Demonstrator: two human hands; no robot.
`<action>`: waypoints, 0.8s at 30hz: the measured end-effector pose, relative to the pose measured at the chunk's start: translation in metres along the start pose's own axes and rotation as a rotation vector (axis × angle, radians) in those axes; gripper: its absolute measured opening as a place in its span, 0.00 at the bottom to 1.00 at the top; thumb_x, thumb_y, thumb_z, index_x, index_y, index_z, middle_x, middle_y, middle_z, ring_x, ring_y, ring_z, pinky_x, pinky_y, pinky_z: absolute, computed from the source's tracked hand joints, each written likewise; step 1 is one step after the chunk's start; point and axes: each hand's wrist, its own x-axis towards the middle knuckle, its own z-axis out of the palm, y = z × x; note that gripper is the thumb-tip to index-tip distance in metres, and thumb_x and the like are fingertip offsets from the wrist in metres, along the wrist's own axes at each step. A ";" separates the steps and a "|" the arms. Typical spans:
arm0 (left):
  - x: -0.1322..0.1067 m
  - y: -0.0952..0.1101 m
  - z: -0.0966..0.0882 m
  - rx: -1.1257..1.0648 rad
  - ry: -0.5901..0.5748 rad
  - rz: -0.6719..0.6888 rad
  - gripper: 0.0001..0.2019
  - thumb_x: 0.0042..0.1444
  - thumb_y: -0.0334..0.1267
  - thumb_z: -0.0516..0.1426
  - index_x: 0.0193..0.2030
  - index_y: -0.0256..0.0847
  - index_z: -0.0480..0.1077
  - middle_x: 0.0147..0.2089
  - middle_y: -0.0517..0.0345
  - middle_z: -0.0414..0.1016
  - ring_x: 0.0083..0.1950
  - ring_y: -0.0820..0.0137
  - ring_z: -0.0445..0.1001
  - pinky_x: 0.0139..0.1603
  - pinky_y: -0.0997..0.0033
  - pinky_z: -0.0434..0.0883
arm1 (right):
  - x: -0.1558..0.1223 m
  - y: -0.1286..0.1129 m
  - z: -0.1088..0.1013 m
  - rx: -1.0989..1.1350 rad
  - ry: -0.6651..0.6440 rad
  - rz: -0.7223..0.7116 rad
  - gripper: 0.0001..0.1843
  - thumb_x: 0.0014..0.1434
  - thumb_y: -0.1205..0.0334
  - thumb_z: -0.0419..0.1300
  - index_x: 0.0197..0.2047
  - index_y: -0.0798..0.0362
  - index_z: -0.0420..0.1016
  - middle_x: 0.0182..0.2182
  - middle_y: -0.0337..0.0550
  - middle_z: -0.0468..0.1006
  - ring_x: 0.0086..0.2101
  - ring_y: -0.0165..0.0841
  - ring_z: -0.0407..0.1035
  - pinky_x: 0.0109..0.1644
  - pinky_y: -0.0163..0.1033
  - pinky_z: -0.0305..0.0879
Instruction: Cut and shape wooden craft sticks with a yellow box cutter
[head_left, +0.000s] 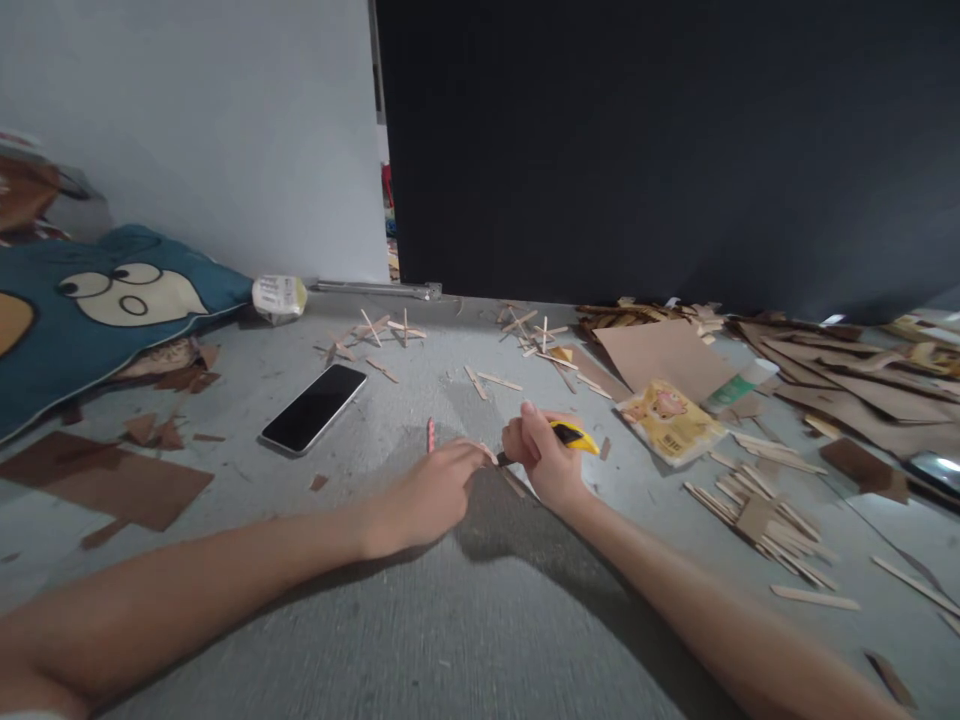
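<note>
My right hand (541, 458) is wrapped around a yellow and black utility knife (571, 436), its tip pointing left toward my other hand. My left hand (431, 492) pinches a small wooden stick piece (487, 455) right at the knife tip, fingers pressed together on the grey floor (480, 620). A short reddish stick (430, 435) lies just beyond my left hand. Both forearms reach in from the bottom of the view.
A black phone (313, 407) lies face up at left. Loose wooden sticks (757, 515) and cardboard sheets (664, 358) cover the right side, with a yellow packet (670, 420). A blue cushion (90, 310) and brown cardboard scraps (112, 480) lie at left. A dark panel stands behind.
</note>
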 end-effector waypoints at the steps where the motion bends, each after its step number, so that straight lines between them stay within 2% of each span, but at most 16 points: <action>1: 0.000 -0.003 -0.001 0.028 0.017 0.005 0.25 0.59 0.19 0.47 0.56 0.41 0.73 0.57 0.49 0.78 0.63 0.62 0.74 0.70 0.50 0.67 | 0.000 0.000 0.001 0.043 0.036 -0.010 0.36 0.66 0.41 0.62 0.17 0.48 0.49 0.14 0.28 0.46 0.17 0.25 0.41 0.24 0.40 0.40; 4: 0.000 -0.006 -0.002 0.169 0.008 0.004 0.28 0.58 0.19 0.48 0.62 0.40 0.71 0.64 0.46 0.74 0.67 0.59 0.69 0.75 0.40 0.57 | -0.001 0.000 0.004 0.115 0.077 -0.033 0.36 0.65 0.44 0.64 0.17 0.49 0.48 0.13 0.28 0.45 0.17 0.24 0.40 0.23 0.40 0.39; 6: -0.002 -0.005 -0.002 0.223 -0.030 -0.008 0.28 0.58 0.19 0.49 0.63 0.40 0.71 0.64 0.47 0.74 0.68 0.58 0.68 0.76 0.39 0.53 | -0.001 0.001 0.005 0.101 0.065 -0.033 0.36 0.66 0.44 0.64 0.17 0.49 0.48 0.13 0.28 0.46 0.17 0.24 0.40 0.24 0.40 0.39; 9: -0.002 -0.003 -0.002 0.241 -0.055 -0.011 0.28 0.58 0.19 0.49 0.63 0.38 0.71 0.63 0.47 0.74 0.69 0.58 0.67 0.77 0.41 0.53 | 0.000 0.003 0.004 0.072 0.041 -0.003 0.36 0.66 0.42 0.63 0.17 0.48 0.49 0.14 0.28 0.46 0.17 0.25 0.40 0.24 0.40 0.39; 15: 0.000 -0.002 -0.001 0.222 -0.076 -0.030 0.29 0.56 0.18 0.48 0.62 0.38 0.72 0.63 0.46 0.74 0.68 0.57 0.67 0.77 0.33 0.49 | 0.001 0.006 0.003 0.062 -0.004 0.030 0.35 0.66 0.44 0.64 0.17 0.48 0.51 0.14 0.28 0.47 0.17 0.25 0.41 0.24 0.40 0.40; 19: -0.001 -0.005 0.001 0.124 0.005 -0.050 0.30 0.55 0.17 0.47 0.63 0.39 0.69 0.63 0.46 0.73 0.68 0.59 0.68 0.77 0.40 0.53 | 0.000 0.007 0.003 0.105 0.022 0.010 0.36 0.65 0.44 0.64 0.17 0.48 0.49 0.14 0.28 0.46 0.17 0.25 0.40 0.24 0.40 0.39; 24: 0.000 -0.012 0.006 0.072 0.236 -0.178 0.26 0.63 0.23 0.46 0.66 0.38 0.61 0.66 0.42 0.66 0.70 0.56 0.63 0.71 0.42 0.64 | 0.007 -0.006 0.002 0.116 0.037 -0.028 0.36 0.63 0.44 0.66 0.15 0.48 0.50 0.12 0.28 0.46 0.16 0.25 0.40 0.23 0.40 0.40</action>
